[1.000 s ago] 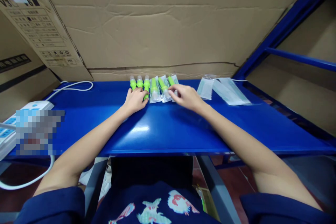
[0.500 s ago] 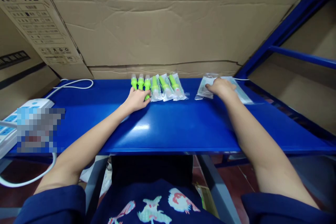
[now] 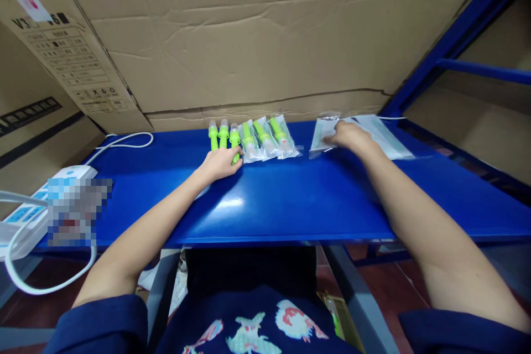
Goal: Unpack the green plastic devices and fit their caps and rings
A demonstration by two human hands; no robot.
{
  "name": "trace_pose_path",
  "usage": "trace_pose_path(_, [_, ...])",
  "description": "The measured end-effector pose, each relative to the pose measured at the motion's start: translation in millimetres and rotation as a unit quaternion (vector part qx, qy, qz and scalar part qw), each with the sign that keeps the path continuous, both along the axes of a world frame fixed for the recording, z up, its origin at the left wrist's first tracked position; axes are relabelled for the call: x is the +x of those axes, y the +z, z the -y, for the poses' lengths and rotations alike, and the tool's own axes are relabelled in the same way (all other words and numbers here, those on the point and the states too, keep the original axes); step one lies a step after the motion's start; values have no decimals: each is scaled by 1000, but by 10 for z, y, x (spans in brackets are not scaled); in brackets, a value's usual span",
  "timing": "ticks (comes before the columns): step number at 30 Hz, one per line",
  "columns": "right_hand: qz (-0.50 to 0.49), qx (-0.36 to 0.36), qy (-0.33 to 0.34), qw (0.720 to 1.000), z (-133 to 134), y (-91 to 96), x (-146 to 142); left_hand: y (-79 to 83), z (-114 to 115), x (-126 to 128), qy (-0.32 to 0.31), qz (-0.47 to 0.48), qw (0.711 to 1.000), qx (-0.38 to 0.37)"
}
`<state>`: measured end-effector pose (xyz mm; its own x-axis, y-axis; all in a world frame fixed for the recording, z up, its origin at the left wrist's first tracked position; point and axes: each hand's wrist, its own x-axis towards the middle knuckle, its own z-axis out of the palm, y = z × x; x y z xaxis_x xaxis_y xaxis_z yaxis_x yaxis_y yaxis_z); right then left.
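Right hand point(image 3: 352, 135) shifts from bagged green tubes point(image 3: 282, 134) to clear packets point(image 3: 318, 136), whose closeness risks snagging two; fingers' grip, left hand point(image 3: 223, 164) included, is indiscernible.

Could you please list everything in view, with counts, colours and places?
Bare green pieces: three, lime with clear tips, table's back centre
Bagged green pieces: three, lime in clear bags, right of those
Flat packets: count unclear, pale and clear, back right
Table: one, blue, centre
Power strip: one, white and blue, left
White cable: count unclear, white, mostly left
Cardboard: count unclear, brown, behind and both sides
Metal frame: one, blue, right
Grey bars: two, grey, below table
Floor: one, reddish, below
Shirt: one, navy, printed, bottom
Left hand: one, at bare pieces
Right hand: one, over packets
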<state>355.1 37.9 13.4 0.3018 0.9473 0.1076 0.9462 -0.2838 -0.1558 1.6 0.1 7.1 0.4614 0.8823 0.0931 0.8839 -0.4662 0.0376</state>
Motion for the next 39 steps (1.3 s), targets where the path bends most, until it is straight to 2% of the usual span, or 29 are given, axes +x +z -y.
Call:
trace_pose_path(3, [-12, 43, 32, 998, 33, 29, -67, -6, -4, -4, 1, 11, 1000, -7])
trace_pose_path(5, [-30, 118, 74, 990, 76, 67, -174, -8, -5, -8, 2, 14, 1000, -10])
trace_pose_path(9, [-91, 236, 159, 954, 202, 131, -465, -13, -4, -11, 4, 20, 1000, -5])
trace_pose_path(12, [-174, 274, 215, 921, 307, 137, -674, -18, -15, -5, 5, 94, 995, -25])
trace_pose_path(14, [-244, 275, 246, 897, 377, 124, -795, -19, -24, 8, 0, 192, 979, -69])
trace_pose_path(17, [-326, 233, 275, 874, 484, 92, -957, -8, -22, 40, 3, 342, 930, -136])
trace_pose_path(19, [-363, 181, 301, 863, 548, 62, -1054, 8, -5, 63, 16, 407, 903, -140])
trace_pose_path(22, [-383, 104, 354, 847, 616, 5, -1169, 33, 36, 94, 26, 449, 887, -104])
trace_pose_path(25, [-352, 68, 399, 844, 638, -46, -1219, 47, 81, 120, 27, 445, 893, -66])
trace_pose_path(29, [-241, 79, 427, 868, 604, -77, -1173, 54, 146, 155, 14, 367, 930, 22])
trace_pose_path(32, [-183, 80, 428, 881, 551, -102, -1114, 51, 194, 188, -5, 324, 945, 50])
trace_pose_path(35, [-176, 75, 420, 887, 487, -158, -1090, 31, 215, 214, -42, 274, 959, 67])
trace_pose_path(39, [-246, 133, 360, 890, 399, -229, -1084, -1, 202, 221, -99, 221, 965, 101])
